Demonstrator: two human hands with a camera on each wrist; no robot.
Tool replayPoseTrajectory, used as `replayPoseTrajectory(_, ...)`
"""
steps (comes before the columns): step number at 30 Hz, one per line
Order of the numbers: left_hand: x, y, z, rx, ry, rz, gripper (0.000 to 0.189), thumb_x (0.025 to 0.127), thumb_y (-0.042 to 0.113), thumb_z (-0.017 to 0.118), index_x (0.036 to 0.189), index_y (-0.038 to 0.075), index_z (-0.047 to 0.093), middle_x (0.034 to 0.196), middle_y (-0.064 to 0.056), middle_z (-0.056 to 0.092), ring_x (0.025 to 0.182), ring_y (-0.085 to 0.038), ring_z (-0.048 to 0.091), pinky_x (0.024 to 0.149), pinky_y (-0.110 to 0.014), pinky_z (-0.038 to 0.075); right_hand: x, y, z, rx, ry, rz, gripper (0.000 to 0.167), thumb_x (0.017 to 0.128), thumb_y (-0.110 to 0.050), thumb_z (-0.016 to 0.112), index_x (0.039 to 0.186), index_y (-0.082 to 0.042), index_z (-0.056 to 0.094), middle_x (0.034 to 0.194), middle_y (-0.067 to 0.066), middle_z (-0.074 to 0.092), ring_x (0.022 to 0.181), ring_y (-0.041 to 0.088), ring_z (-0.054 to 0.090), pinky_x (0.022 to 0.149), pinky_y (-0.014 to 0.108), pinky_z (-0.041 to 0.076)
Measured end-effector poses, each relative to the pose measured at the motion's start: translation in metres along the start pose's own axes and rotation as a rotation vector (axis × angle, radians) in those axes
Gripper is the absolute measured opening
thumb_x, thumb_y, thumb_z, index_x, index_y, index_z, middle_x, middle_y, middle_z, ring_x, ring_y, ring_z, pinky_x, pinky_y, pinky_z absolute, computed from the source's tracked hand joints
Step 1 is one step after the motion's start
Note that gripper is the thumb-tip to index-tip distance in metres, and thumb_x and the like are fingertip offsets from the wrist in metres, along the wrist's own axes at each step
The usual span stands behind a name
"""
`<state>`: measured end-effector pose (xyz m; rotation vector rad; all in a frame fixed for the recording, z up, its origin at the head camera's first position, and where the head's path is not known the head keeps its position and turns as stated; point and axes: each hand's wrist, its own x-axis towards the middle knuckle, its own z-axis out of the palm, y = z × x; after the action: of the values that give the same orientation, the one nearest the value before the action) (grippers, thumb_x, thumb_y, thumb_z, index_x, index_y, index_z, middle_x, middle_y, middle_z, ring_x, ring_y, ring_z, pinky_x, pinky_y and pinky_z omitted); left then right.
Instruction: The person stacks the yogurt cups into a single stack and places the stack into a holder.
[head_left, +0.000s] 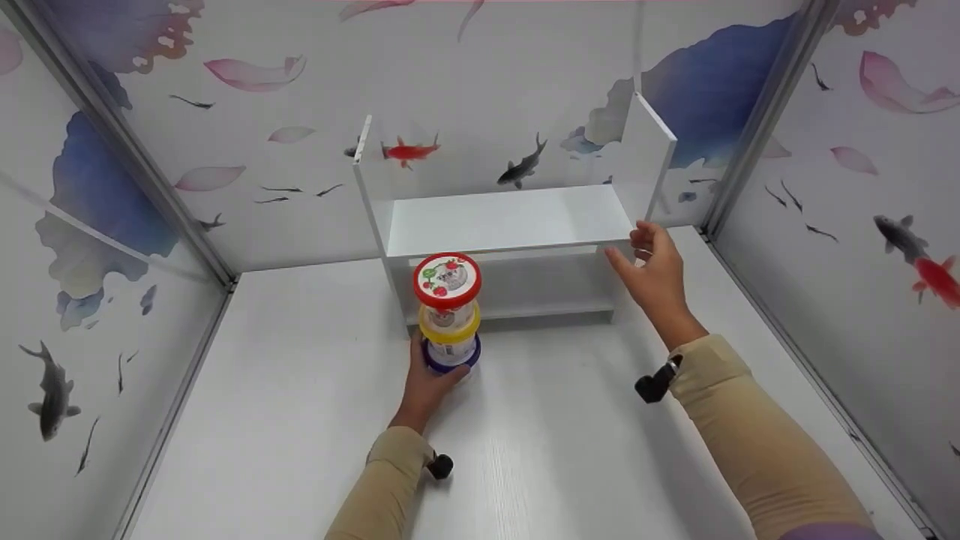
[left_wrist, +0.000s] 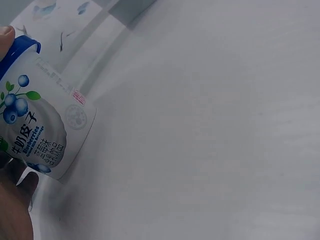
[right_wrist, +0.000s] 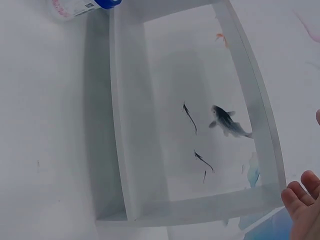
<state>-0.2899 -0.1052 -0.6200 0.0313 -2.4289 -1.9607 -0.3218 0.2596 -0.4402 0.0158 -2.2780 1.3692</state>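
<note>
Three lidded plastic cups stand in a stack in the head view: a red-lidded cup (head_left: 448, 280) on top, a yellow-lidded cup (head_left: 450, 325) below it, and a blue-lidded cup (head_left: 454, 351) at the bottom. My left hand (head_left: 426, 391) grips the blue-lidded cup, thumb on the near side. Blueberries are printed on that cup (left_wrist: 45, 115) in the left wrist view. Behind the stack is a white two-tier shelf (head_left: 510, 219). My right hand (head_left: 658, 279) is at its right side panel, thumb and fingers spread, fingertips right at the edge; it holds no cup.
The shelf stands on a white table (head_left: 300, 390), its tall side panel (head_left: 649, 157) rising on the right. White walls (head_left: 487, 82) with painted fish and petals enclose the table. Metal posts (head_left: 154, 176) run along the corners.
</note>
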Motion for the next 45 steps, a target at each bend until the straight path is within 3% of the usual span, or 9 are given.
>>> replayPoseTrajectory(8,0.001,0.003,0.0,0.027,-0.004,-0.017,0.117,0.071,0.037,0.093,0.16,0.032,0.018,0.158,-0.006,0.038,0.145,-0.035,0.034,0.12,-0.059,0.024,0.009,0.018,-0.01,-0.022,0.099,0.052,0.06,0.094,-0.025,0.074,0.139,0.005,0.047,0.128,0.02,0.055,0.121,0.03,0.057,0.106,0.04,0.047)
replayPoseTrajectory(17,0.0,0.005,0.0,0.007,-0.013,-0.054,0.116,0.069,0.036,0.095,0.159,0.033,0.022,0.157,-0.003,0.04,0.145,-0.034,0.036,0.119,-0.059,0.025,0.02,0.03,-0.004,-0.032,0.053,0.148,0.059,0.097,-0.031,0.067,0.142,0.002,0.046,0.134,0.02,0.055,0.125,0.032,0.055,0.106,0.042,0.047)
replayPoseTrajectory(22,0.001,0.007,0.002,0.022,-0.013,-0.06,0.114,0.069,0.034,0.095,0.158,0.032,0.024,0.156,-0.002,0.041,0.144,-0.033,0.037,0.119,-0.059,0.026,0.027,0.032,0.0,-0.03,0.05,0.204,0.058,0.099,-0.04,0.061,0.141,-0.001,0.048,0.134,0.019,0.056,0.123,0.03,0.056,0.102,0.042,0.05)
replayPoseTrajectory(33,0.003,0.008,0.004,0.077,-0.025,-0.001,0.112,0.069,0.028,0.095,0.157,0.029,0.026,0.153,-0.002,0.043,0.141,-0.032,0.041,0.119,-0.059,0.027,0.032,0.032,0.01,0.011,0.165,0.286,0.044,0.102,-0.037,0.053,0.128,-0.003,0.057,0.123,0.013,0.06,0.108,0.023,0.06,0.087,0.032,0.052)
replayPoseTrajectory(45,0.008,0.016,0.015,0.097,-0.033,-0.026,0.109,0.07,0.031,0.095,0.156,0.028,0.028,0.153,-0.001,0.044,0.141,-0.031,0.041,0.118,-0.058,0.029,0.033,0.029,0.016,0.043,0.178,0.328,0.042,0.101,-0.037,0.053,0.128,-0.005,0.056,0.126,0.012,0.058,0.11,0.022,0.058,0.089,0.032,0.052)
